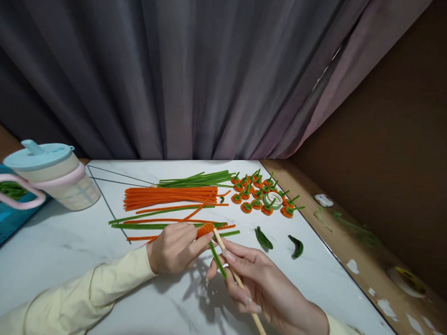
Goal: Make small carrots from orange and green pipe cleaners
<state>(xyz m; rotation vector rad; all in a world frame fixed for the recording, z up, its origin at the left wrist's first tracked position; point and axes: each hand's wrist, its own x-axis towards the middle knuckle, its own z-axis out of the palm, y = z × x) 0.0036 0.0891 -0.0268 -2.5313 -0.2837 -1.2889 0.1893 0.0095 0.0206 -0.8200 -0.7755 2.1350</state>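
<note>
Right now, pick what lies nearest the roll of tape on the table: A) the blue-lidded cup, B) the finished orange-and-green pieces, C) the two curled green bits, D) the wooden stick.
B: the roll of tape sits right among the finished orange-and-green pieces, which lie around it.

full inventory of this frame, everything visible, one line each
orange pipe cleaners: bundle, orange, table centre
green pipe cleaners: bundle, green, behind the orange ones
finished pumpkins: many, orange with green stems, right of the bundles
tape roll: one, white, among the pumpkins
folded green pieces: two, green, right of the hands
cup: one, blue lid, pink handle, left
wooden stick: one, tan, right hand
orange coil: one, stick tip
left hand: pinches the coil
right hand: holds the stick
</note>
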